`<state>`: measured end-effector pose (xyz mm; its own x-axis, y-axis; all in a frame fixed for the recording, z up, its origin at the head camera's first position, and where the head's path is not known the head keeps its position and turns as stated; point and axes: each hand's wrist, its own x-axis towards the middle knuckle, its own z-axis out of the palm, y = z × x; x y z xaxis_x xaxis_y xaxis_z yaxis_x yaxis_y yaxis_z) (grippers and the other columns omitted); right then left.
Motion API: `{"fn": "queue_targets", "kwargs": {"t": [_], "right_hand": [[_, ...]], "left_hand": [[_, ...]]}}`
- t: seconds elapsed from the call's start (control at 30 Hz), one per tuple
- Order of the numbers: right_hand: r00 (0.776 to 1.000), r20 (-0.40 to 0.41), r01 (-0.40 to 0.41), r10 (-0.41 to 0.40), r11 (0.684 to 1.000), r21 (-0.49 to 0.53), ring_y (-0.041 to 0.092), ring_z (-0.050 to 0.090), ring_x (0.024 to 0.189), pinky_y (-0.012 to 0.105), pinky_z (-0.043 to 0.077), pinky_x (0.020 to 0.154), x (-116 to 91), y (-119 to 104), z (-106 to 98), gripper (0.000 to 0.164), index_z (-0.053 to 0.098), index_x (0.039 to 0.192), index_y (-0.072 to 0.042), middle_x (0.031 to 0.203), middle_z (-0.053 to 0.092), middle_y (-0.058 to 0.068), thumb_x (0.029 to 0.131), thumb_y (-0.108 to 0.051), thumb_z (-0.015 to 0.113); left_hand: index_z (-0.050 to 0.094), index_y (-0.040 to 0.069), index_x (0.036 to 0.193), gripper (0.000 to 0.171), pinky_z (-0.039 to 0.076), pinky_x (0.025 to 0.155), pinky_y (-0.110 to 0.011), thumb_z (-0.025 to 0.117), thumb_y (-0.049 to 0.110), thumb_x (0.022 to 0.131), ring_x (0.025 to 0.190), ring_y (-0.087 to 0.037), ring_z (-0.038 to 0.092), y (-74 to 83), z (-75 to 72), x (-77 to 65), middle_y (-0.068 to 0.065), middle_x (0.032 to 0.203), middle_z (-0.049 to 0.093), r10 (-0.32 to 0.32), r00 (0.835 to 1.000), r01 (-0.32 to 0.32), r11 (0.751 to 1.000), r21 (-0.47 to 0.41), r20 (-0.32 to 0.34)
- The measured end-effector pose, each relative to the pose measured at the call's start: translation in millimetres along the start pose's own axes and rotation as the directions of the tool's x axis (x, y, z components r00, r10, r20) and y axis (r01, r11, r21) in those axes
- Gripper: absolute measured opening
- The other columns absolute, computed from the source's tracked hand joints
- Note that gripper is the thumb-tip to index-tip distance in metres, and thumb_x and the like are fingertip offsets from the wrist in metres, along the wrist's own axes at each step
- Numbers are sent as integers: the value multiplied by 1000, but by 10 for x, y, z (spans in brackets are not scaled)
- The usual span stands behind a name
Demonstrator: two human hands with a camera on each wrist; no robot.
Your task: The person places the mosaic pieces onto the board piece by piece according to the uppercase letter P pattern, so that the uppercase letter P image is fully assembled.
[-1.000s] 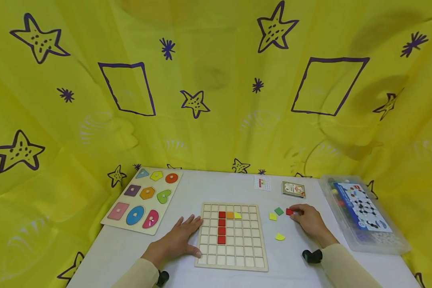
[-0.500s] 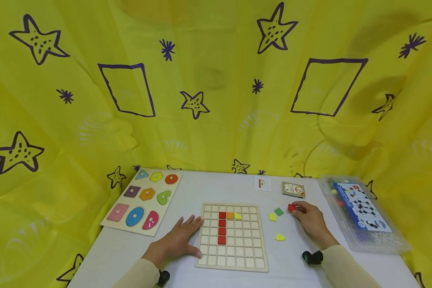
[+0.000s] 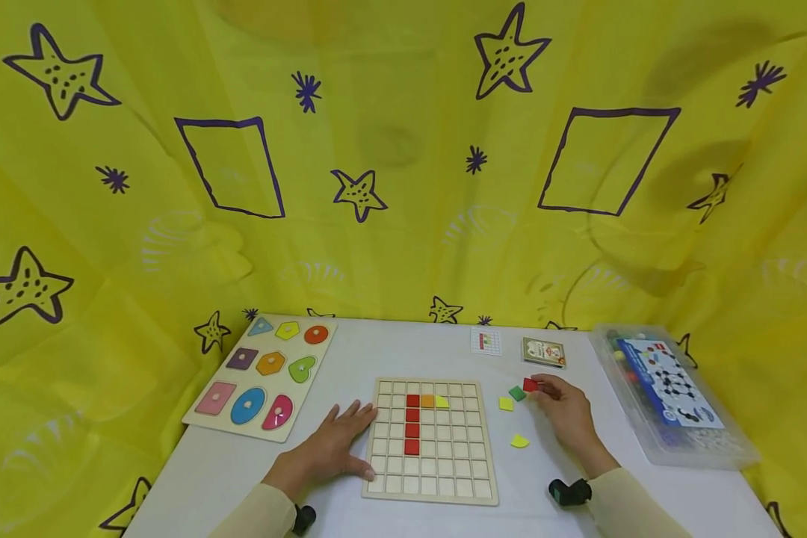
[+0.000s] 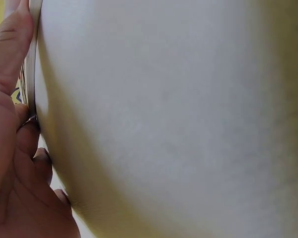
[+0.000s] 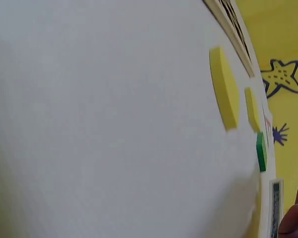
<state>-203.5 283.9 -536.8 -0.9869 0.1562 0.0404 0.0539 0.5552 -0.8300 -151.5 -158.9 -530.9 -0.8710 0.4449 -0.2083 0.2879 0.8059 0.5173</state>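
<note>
At two o'clock from the wooden grid board (image 3: 437, 468), the right hand (image 3: 570, 412) pinches a red tile (image 3: 530, 384) between thumb and fingers, which hide part of its edge; whether it touches the tabletop (image 3: 390, 347) I cannot tell. The right wrist view cuts that hand off, leaving only a red sliver at the margin. At the board's nine o'clock the left hand (image 3: 331, 448) lies with fingers spread, touching the edge; its own wrist view shows the board nearly edge-on, partly behind the fingers. Four red tiles (image 3: 412, 431), an orange tile (image 3: 427, 401) and a yellow piece (image 3: 441, 402) sit in the cells. At the pinched tile's eight o'clock are a green tile (image 3: 517, 393) and a yellow square (image 3: 506, 404); at six, a yellow quarter-round (image 3: 520, 441). At one o'clock from the board lies a grid card (image 3: 486, 341); toward two, a card box (image 3: 544, 352), its print too small to read. Near three, a printed sheet (image 3: 670, 382) obscures much of the plastic case's (image 3: 731, 448) contents; at ten lies a shape puzzle (image 3: 281, 381).
</note>
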Motion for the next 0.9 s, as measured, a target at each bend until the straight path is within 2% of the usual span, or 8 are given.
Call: {"fn": "queue_targets", "kwargs": {"t": [0.3, 0.7, 0.9], "right_hand": [[998, -60, 35, -32, 998, 56, 8, 64, 93, 14, 53, 71, -142, -192, 165, 28, 74, 124, -4, 113, 76, 18, 97, -4, 75], [990, -105, 107, -94, 986, 124, 2, 62, 82, 13, 54, 69, -336, -414, 407, 25, 77, 117, -2, 100, 76, 13, 92, 1, 78], [993, -71, 108, -98, 983, 146, 1, 63, 84, 14, 54, 71, -439, -513, 496, 26, 79, 116, -2, 102, 78, 14, 91, 1, 79]], "left_hand": [[35, 13, 165, 113, 6, 133, -62, 89, 54, 75, 163, -36, 18, -22, 12, 15, -6, 173, 34, 12, 1000, -12, 1000, -7, -1], [36, 11, 165, 112, 6, 133, -62, 90, 52, 76, 163, -36, 19, 1, 1, -15, -7, 172, 35, 22, 1000, -22, 1000, -13, -4], [37, 11, 165, 112, 7, 132, -63, 90, 52, 75, 163, -37, 19, 17, -9, -24, -7, 172, 35, 24, 1000, -24, 1000, -11, -8]]}}
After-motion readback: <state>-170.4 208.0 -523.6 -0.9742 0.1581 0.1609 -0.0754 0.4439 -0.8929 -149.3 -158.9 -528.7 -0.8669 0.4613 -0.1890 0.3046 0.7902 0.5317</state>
